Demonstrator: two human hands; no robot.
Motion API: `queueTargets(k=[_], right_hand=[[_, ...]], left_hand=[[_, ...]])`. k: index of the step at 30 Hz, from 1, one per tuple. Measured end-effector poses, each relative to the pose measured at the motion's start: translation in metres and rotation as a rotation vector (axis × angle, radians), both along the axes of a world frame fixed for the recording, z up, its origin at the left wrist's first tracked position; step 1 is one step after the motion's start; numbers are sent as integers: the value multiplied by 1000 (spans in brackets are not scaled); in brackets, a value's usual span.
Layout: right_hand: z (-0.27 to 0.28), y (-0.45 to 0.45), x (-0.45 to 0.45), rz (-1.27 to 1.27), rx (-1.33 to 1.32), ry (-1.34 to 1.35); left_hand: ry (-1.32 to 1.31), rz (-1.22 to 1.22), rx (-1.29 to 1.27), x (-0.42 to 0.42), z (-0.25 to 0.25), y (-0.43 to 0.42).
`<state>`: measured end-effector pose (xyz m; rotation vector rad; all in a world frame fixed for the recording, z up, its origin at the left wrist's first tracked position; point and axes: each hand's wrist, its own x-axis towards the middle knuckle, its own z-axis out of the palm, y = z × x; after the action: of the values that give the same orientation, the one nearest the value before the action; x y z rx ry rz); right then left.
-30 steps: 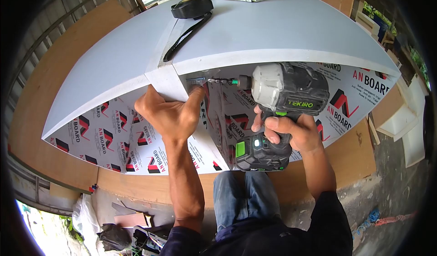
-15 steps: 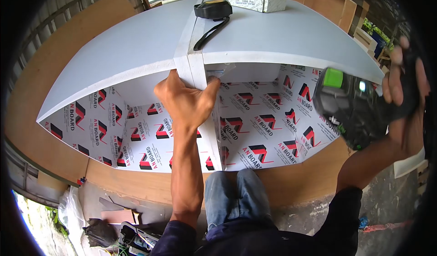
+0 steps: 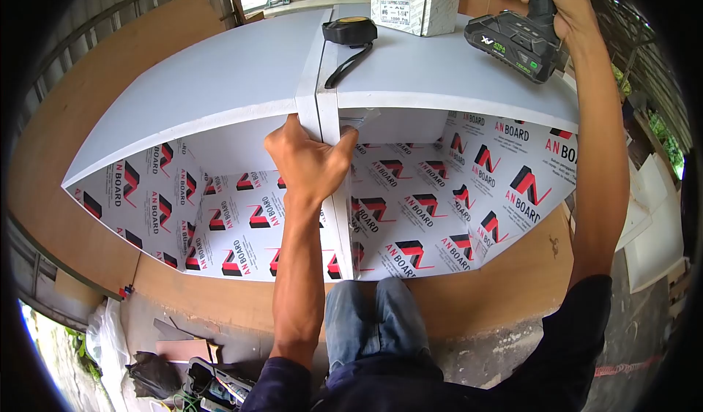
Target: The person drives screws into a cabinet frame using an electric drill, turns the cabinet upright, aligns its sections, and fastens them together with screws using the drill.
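My left hand (image 3: 311,157) is closed around the front edges of the two middle upright boards (image 3: 343,225) of a white cabinet, just below its top. The thumb lies on the right side, beside what looks like a clear plastic scrap and a thin metal piece. At the upper right, my right hand (image 3: 567,2) grips the handle of a black cordless drill (image 3: 512,44). Its battery base faces me, and its head is out of view. A black tape measure (image 3: 350,31) with a wrist strap lies on the cabinet top (image 3: 220,61) by the middle seam.
A white box of self-tapping screws (image 3: 416,8) stands open at the back of the top. The cabinet rests on a brown wooden board (image 3: 454,302). A tool bag (image 3: 212,383), a handsaw and a black plastic bag (image 3: 152,374) lie on the floor at lower left.
My right hand has swung the drill up and inward, from the cabinet's right side to above its top right. The left hand keeps its grip; the view has shifted slightly.
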<state>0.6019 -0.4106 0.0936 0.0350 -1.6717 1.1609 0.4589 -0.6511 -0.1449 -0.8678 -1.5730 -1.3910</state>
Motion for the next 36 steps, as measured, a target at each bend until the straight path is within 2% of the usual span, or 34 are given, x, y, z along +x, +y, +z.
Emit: queueTargets(k=[3, 7, 16, 19, 21, 23, 24, 27, 28, 30, 31, 33, 35, 36], right_hand=[[-6, -2, -16, -100, -42, -27], [-26, 18, -38, -89, -45, -19], [-26, 22, -41, -87, -74, -59], [-32, 25, -40, -82, -53, -51], [-34, 41, -39, -78, -62, -46], [-35, 80, -39, -217, 153, -366], [-37, 72, -36, -214, 154, -366], [-69, 29, -3, -822, 406, -95], [-81, 13, 8, -1023, 490, 1], [-112, -20, 16, -841, 991, 420], [-129, -46, 19, -674, 1048, 324], [-161, -77, 8, -590, 1207, 131], [-181, -82, -17, -613, 1226, 114], [-183, -79, -27, -649, 1237, 211]], left_hand=[[16, -15, 20, 3, 1, 0], [-17, -9, -12, 6, 0, 0], [-27, -19, -41, 11, 3, -5], [-50, 82, -116, 20, 6, -16], [154, 188, 91, 27, 7, -25], [92, 251, 9, 43, 11, -48], [196, 313, -70, 45, 23, -56], [403, 386, -254, 41, 52, -61], [383, 356, -373, 30, 54, -61], [388, 328, -514, 13, 54, -60], [380, 289, -545, 10, 53, -60], [358, 276, -541, 10, 51, -59], [327, 255, -538, 13, 47, -60], [337, 261, -518, 15, 47, -59]])
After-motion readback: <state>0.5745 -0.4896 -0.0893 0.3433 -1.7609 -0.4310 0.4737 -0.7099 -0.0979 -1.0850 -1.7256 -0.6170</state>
